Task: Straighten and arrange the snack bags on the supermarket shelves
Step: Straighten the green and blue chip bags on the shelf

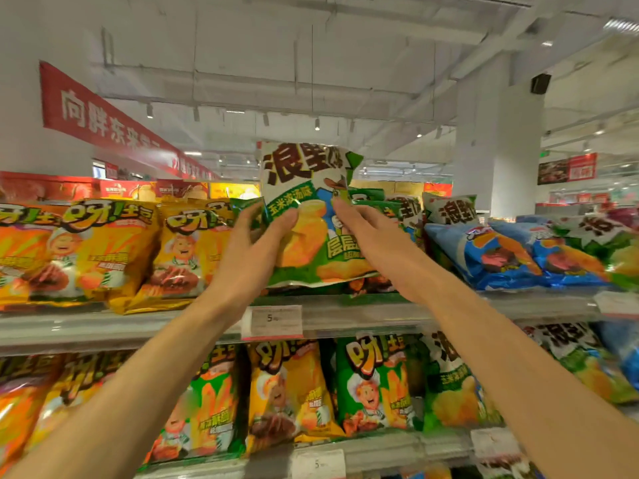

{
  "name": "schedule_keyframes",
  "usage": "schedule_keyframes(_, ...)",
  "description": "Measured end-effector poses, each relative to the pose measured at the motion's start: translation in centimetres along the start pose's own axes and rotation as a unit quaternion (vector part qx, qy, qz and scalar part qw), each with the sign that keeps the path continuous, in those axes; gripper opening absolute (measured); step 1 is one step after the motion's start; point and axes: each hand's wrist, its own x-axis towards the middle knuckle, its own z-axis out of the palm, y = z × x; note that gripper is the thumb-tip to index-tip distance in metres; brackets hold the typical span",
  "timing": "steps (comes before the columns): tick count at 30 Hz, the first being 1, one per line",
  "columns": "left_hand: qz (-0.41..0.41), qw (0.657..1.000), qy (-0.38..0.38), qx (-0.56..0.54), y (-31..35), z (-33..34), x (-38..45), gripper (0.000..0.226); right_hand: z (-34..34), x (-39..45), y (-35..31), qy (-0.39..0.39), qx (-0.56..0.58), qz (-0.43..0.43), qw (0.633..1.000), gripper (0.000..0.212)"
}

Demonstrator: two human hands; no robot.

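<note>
A green and white snack bag stands upright at the middle of the top shelf, its bottom edge just above the shelf board. My left hand grips its left side with the thumb across the front. From the right, my right hand holds the bag's other side, fingers on the front. More green bags stand behind it, mostly hidden.
Yellow snack bags fill the top shelf on the left. Blue bags lie tilted on the right. The lower shelf holds yellow, green and white bags. Price tags hang on the shelf edges.
</note>
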Motion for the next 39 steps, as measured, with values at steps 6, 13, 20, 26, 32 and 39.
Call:
schedule_keyframes(6, 0.001, 0.990, -0.056, 0.129, 0.3, 6.5, 0.4, 0.065, -6.3, 0.5, 3.7, 0.057, 0.027, 0.016, 0.998, 0.084)
schedule_keyframes(13, 0.094, 0.880, -0.091, 0.456, -1.9, 9.5, -0.3, 0.068, -13.7, 2.1, 8.9, 0.159, 0.020, 0.022, 0.987, 0.048)
schedule_keyframes(20, 0.097, 0.837, -0.107, 0.528, -2.9, 11.6, 0.2, 0.076, -15.3, 3.6, 13.0, 0.144, 0.063, 0.045, 0.987, 0.037)
schedule_keyframes(26, 0.109, 0.846, -0.097, 0.512, -3.0, 11.4, 0.5, 0.073, -16.0, 3.9, 14.2, 0.174, 0.053, 0.052, 0.982, 0.024)
schedule_keyframes(32, 0.158, 0.800, -0.064, 0.576, -3.5, 11.3, 0.1, 0.075, -15.6, 3.0, 15.1, 0.151, -0.075, 0.034, 0.985, 0.056)
schedule_keyframes(39, 0.222, 0.772, -0.080, 0.590, -3.7, 11.4, 0.2, 0.061, -13.1, 3.0, 14.0, 0.129, -0.196, 0.017, 0.972, 0.103)
